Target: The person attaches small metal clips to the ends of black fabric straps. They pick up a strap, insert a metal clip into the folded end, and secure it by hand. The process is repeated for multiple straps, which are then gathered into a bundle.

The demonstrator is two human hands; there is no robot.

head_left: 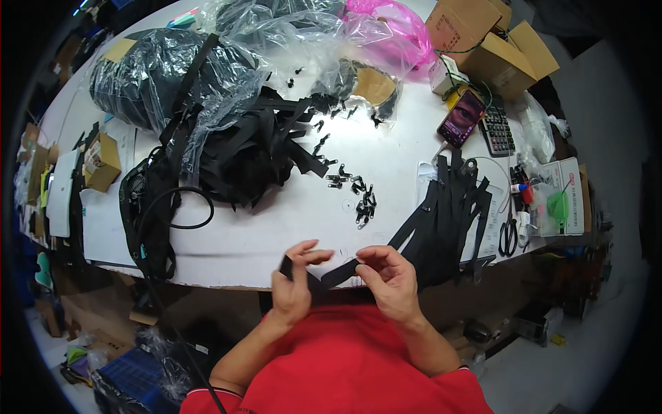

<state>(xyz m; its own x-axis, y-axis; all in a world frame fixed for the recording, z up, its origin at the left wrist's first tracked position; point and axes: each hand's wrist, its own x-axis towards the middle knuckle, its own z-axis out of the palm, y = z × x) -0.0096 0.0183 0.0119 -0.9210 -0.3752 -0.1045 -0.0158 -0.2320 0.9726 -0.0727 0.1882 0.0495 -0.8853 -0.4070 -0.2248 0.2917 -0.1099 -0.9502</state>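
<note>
A black zipper tape strip [339,274] stretches between my two hands just over the table's front edge. My right hand [392,277] pinches one end between thumb and forefinger. On the other side my left hand [295,284] has the strip running through it, part showing beside the fingers; its forefinger points right, and some fingers are hidden. Beyond my hands lies a scatter of small black zipper sliders [365,207]. To the right of my right hand, several black strips [445,214] lie in a bundle that hangs over the edge.
At left centre sits a tangled heap of black strips [241,155] beside a plastic-wrapped roll [155,76]. A phone [462,117], calculator [498,127], black scissors [508,237] and cardboard boxes [507,62] occupy the right side. A black cable [162,303] crosses the front edge at left.
</note>
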